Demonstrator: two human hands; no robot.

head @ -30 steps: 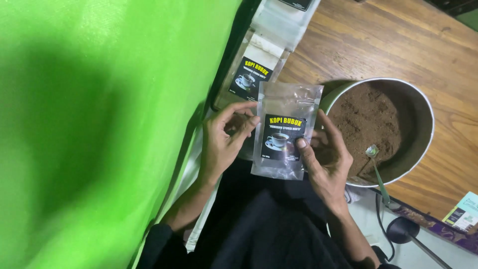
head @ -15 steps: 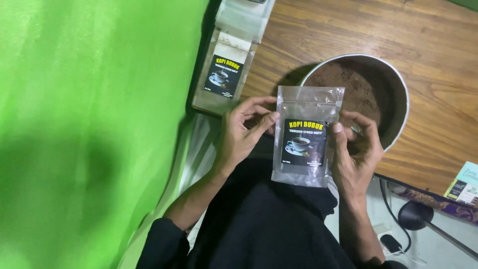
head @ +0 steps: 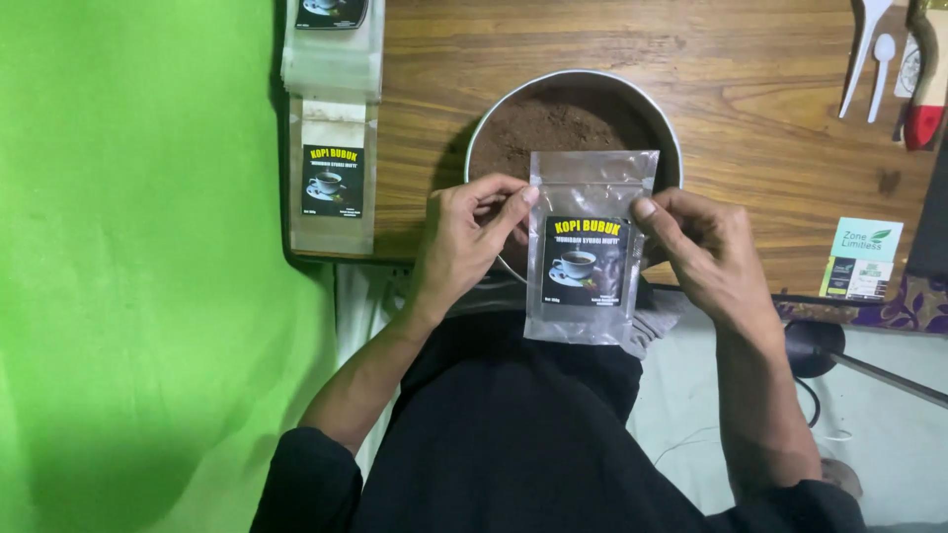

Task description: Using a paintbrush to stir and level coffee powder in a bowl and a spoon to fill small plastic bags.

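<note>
A: Head view check. Left hand (head: 464, 242) and right hand (head: 701, 252) both pinching one clear pouch (head: 590, 252) by its upper side edges, thumbs and forefingers near the zip line. Grip narrow on both, closed on the plastic.

B: Pouch position?

A: Held upright in the air, just past the near edge of the worktop (head: 770, 118), overlapping the near rim of the round metal bowl (head: 573, 128). Dark label facing the camera, body see-through, looks unfilled.

B: Reason for the two-sided pinch?

A: Likely keeps the thin film flat and the mouth at the top, over the bowl. Judgement only.

B: Bowl contents?

A: Brown powder, heaped toward the left side. Bowl centred near the worktop's near edge.

B: Anything else around?

A: Stack of matching pouches (head: 332, 168) along the left edge of the worktop, well apart from the hands. White plastic spoons (head: 869, 49) at the far right corner. Small green-and-white card (head: 862, 259) at the near right edge. Green backdrop (head: 128, 247) beyond the left edge.
</note>
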